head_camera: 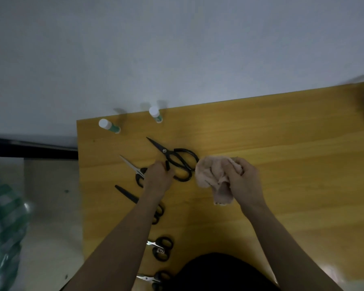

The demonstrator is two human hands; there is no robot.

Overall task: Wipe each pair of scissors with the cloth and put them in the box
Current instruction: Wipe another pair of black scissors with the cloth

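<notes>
At the bottom of the frame, nearest the person, two small pairs of scissors lie on the wooden table [282, 143]: the lowest pair [153, 279] just left of the dark clothing at the bottom centre, and a second small pair [161, 247] a little above it. Further up, a pair with black blades [128, 196] lies partly hidden under the left forearm. Above that, the left hand [159, 177] is curled over the handles where a silver-bladed pair [135, 170] and the large all-black scissors [172, 160] lie side by side; its fingers seem to hook a loop of the large pair, though which pair it truly grips I cannot tell for certain. To the right of centre, the right hand [243, 179] is closed round a bunched pinkish cloth [215, 177], which touches the rear handle of the large scissors. Beyond these, near the table's upper left edge, stand two small white-capped tubes [109, 126], well apart from the scissors. No box can be clearly made out; a blurred object at the upper right edge of the frame is too indistinct to name. Judging by this, the step in hand is picking up a pair to wipe, with all five pairs still on the table. The next move calls for lifting the chosen pair clear of its neighbour, bringing the blades into the cloth, and wiping away from the edges.
</notes>
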